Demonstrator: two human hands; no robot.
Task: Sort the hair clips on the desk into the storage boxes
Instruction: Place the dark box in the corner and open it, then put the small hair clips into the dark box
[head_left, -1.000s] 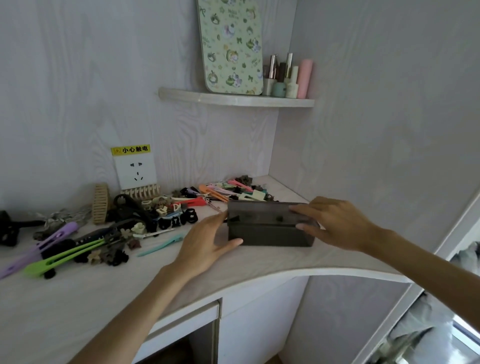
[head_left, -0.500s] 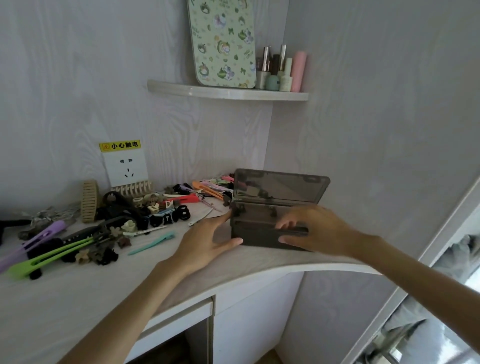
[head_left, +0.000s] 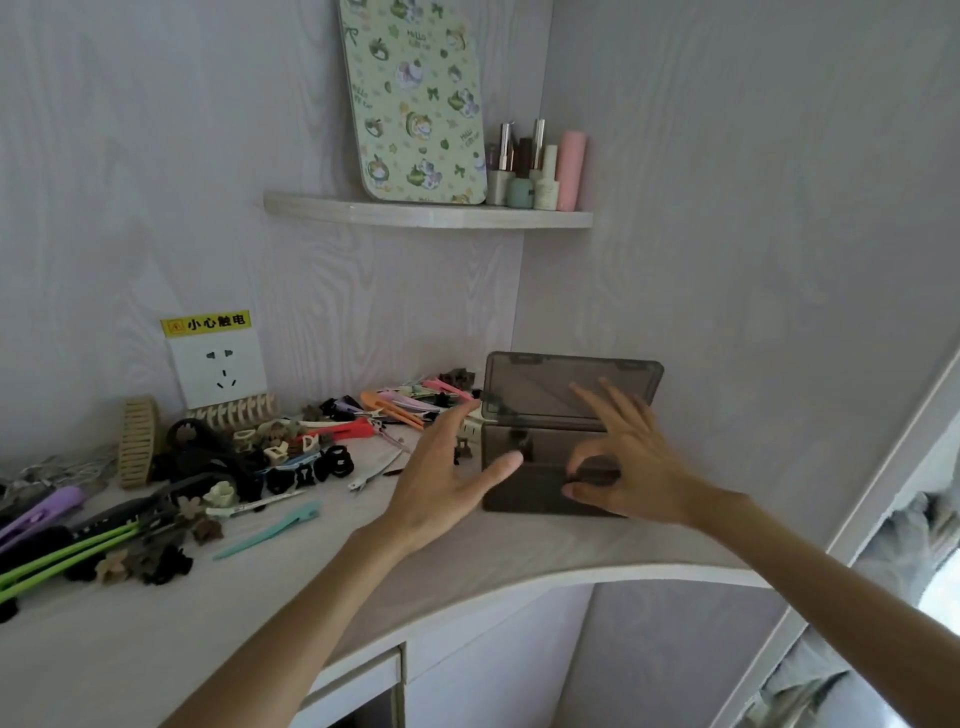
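Note:
A dark see-through storage box (head_left: 519, 496) stands on the desk's right corner with its lid (head_left: 545, 384) raised upright. My left hand (head_left: 447, 478) hovers open at the box's left side, with the thumb tip at its left wall. My right hand (head_left: 634, 467) is over the box; thumb and forefinger pinch its front rim and the other fingers are spread in front of the lid. Several hair clips (head_left: 291, 452) lie in a long heap along the wall to the left, among them an orange clip (head_left: 389, 408) and a teal clip (head_left: 270, 535).
Long green clips (head_left: 62, 556) and a purple one (head_left: 41, 512) lie at the far left. A wall socket (head_left: 218, 364) sits behind the heap. A corner shelf (head_left: 426, 213) above holds a patterned board and small bottles. The desk's curved front edge (head_left: 571, 571) runs just below the box.
The box's lid went from closed to fully upright. My right hand lifted off the front and now pinches the rim; my left hand rose slightly from the desk.

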